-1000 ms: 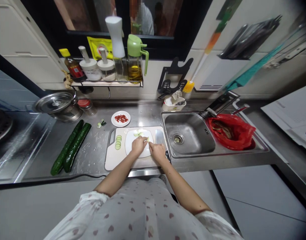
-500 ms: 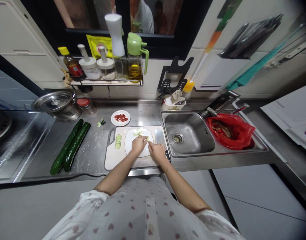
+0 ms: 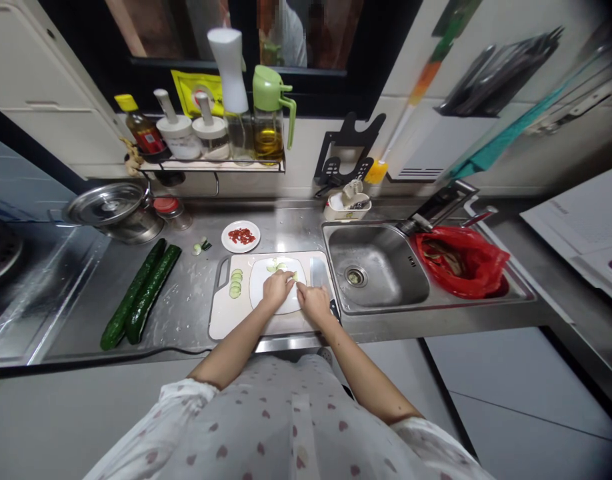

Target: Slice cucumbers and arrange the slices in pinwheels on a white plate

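Note:
Over a white plate (image 3: pixel 259 301) on the cutting board (image 3: pixel 223 320), my left hand (image 3: pixel 277 291) and my right hand (image 3: pixel 313 304) meet fingertip to fingertip. A pale green cucumber slice (image 3: pixel 295 276) shows at their fingertips, and both hands are closed in a pinch around it. Some more cucumber slices (image 3: pixel 279 265) lie at the plate's far rim. To the left, an overlapping row of cucumber slices (image 3: pixel 235 284) rests on the board. A knife (image 3: pixel 319 270) lies on the board's right side, its black handle partly behind my right hand.
Two whole cucumbers (image 3: pixel 141 293) lie on the counter at left, near cucumber ends (image 3: pixel 201 246). Behind the board stands a small plate of chopped red pieces (image 3: pixel 241 247). The sink (image 3: pixel 386 267) is at right, beside a red plastic bag (image 3: pixel 491 267). A condiment rack (image 3: pixel 211 167) hangs behind.
My hands stay at the same spot over the plate with almost no visible movement. The whole view has shifted very slightly.

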Available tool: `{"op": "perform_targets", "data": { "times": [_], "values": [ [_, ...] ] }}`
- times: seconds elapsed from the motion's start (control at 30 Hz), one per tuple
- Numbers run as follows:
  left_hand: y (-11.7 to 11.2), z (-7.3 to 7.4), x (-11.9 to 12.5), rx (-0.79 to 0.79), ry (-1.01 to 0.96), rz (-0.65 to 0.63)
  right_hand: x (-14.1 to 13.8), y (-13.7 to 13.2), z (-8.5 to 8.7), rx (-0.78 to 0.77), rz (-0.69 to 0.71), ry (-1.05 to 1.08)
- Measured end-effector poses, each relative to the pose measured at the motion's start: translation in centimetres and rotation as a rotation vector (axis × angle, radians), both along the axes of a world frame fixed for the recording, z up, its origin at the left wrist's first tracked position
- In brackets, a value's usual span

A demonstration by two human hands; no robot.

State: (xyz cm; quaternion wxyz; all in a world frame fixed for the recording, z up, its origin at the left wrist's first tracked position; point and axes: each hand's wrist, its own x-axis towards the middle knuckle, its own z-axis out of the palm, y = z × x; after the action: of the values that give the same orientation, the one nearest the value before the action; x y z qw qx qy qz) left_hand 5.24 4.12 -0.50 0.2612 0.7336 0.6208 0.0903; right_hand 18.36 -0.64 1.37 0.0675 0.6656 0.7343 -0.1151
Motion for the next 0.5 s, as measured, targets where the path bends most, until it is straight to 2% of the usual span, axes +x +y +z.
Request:
{"op": "perform_targets", "data": {
  "times": [0.5],
  "values": [
    [0.06, -0.72, -0.02, 0.041, -0.012, -0.008, -0.27, -0.07, -0.24, 0.024, -0.006, 0.001]
  ]
}}
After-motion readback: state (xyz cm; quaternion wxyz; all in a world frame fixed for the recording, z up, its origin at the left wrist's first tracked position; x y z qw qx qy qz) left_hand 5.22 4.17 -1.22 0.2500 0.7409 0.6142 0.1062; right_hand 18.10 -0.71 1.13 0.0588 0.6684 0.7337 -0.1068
